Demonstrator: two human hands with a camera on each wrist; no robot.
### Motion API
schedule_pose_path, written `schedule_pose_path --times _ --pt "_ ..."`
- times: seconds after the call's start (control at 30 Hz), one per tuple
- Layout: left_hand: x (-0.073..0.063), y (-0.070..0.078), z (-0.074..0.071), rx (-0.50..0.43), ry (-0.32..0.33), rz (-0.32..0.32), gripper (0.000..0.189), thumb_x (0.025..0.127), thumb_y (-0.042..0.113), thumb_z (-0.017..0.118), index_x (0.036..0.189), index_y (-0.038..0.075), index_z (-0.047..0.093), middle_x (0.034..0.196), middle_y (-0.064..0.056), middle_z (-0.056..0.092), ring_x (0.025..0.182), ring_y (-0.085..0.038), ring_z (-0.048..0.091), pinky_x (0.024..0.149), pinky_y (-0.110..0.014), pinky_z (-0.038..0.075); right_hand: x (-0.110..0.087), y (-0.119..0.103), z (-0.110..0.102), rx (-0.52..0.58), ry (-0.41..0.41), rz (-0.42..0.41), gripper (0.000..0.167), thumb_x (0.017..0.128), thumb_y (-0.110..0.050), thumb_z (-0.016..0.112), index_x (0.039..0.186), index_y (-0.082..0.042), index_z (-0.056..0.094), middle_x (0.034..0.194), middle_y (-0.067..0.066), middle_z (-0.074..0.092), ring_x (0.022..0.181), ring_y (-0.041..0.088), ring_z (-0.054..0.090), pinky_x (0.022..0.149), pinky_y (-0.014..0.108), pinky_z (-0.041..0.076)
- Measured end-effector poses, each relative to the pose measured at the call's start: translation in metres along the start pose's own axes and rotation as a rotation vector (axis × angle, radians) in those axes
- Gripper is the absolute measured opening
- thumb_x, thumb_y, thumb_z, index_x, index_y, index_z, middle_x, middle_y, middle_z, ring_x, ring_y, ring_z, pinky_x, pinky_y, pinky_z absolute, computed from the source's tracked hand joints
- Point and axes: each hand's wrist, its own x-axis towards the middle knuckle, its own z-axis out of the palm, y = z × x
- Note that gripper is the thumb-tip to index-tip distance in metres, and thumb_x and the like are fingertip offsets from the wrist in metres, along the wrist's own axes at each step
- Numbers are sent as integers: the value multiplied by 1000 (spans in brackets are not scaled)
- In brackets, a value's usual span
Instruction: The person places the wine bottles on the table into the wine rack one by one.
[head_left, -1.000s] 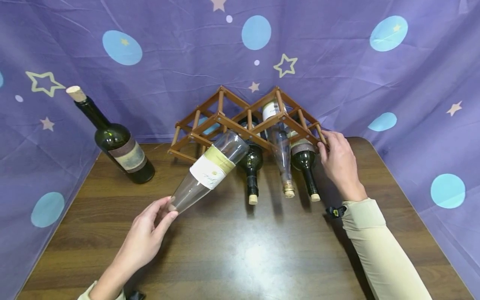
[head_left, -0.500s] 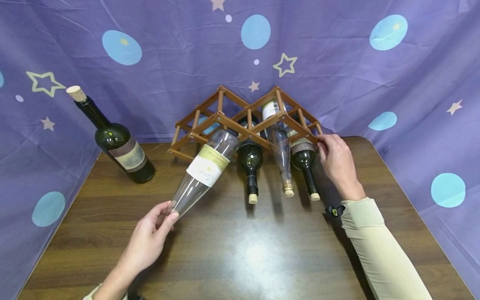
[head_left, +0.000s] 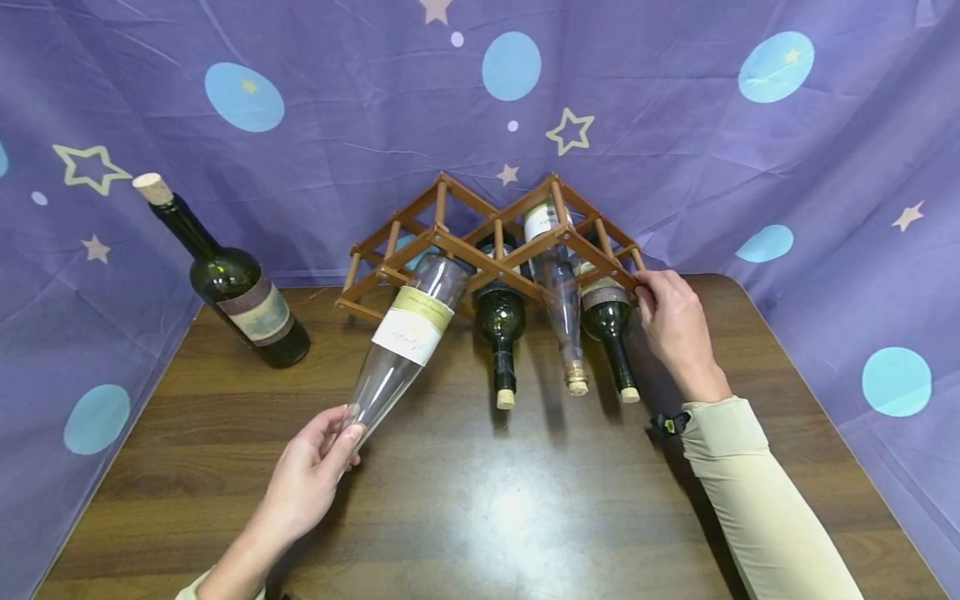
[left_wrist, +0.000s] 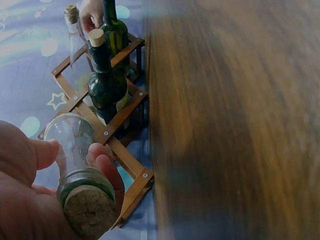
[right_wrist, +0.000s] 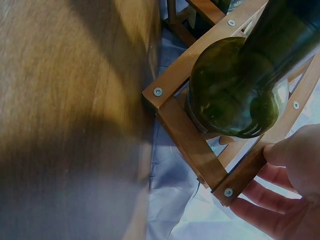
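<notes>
My left hand (head_left: 311,475) grips a clear wine bottle (head_left: 412,332) by its neck. The bottle slants, its base at the left-middle opening of the wooden wine rack (head_left: 501,273) and its cork (left_wrist: 90,212) towards me. Its label is white and yellow-green. My right hand (head_left: 678,329) pinches the rack's right end between thumb and fingers. In the rack lie a dark bottle (head_left: 501,317), another clear bottle (head_left: 561,292) and a green bottle (head_left: 609,318), all with corks pointing towards me. In the right wrist view, the green bottle (right_wrist: 225,95) stands out beside the thumb.
A corked dark green bottle (head_left: 258,312) stands upright at the table's back left. The rack stands at the back edge of the wooden table (head_left: 585,508), close against a purple cloth (head_left: 360,100) with stars and dots. A strap with a small device (head_left: 670,423) is on the right wrist.
The clear bottle in my left hand has swung its base leftwards and back into the rack's opening, and the hand has shifted slightly right and down. My right hand keeps holding the rack's end.
</notes>
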Motion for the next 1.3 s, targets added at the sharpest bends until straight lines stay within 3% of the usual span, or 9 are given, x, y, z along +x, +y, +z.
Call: schedule_pose_path --times 0.23,0.53,0.63,0.8,1.1,1.3 --pt "-2 6 3 -27 -31 -48 38 111 11 57 140 -13 53 115 -25 69 80 -18 68 71 -25 59 0 0 0 -10 -5 0 18 99 4 67 116 5 73 106 23 71 100 44 66 91 57 52" --pt "-4 18 13 -153 -71 -113 35 111 11 54 139 -10 55 102 -20 67 80 -15 65 71 -28 58 0 -1 -1 -11 -10 19 18 100 3 67 117 5 73 108 23 71 102 44 66 92 57 52" --pt "-5 22 15 -203 -85 -132 34 112 8 52 140 -11 54 105 -22 67 81 -16 65 72 -28 58 1 -1 -1 -8 -11 24 19 100 3 66 118 5 73 108 23 71 103 44 66 93 57 51" --pt "-6 27 17 -264 -115 -141 37 112 8 49 143 -13 50 114 -24 67 84 -17 66 76 -27 59 0 -1 -1 -9 -9 22 19 100 3 66 118 5 73 108 23 71 103 44 66 93 57 51" --pt "-1 34 17 -327 -189 -121 44 113 13 47 148 -14 45 107 -24 66 87 -24 68 77 -32 61 0 -1 -1 -16 -7 16 20 100 3 66 118 5 73 108 23 71 103 45 66 93 57 51" --pt "4 37 19 -369 -235 -127 46 114 14 45 150 -14 41 114 -26 65 93 -28 69 83 -32 61 -1 -1 0 -15 -10 17 20 100 3 67 119 5 73 108 23 71 103 44 66 93 57 52"
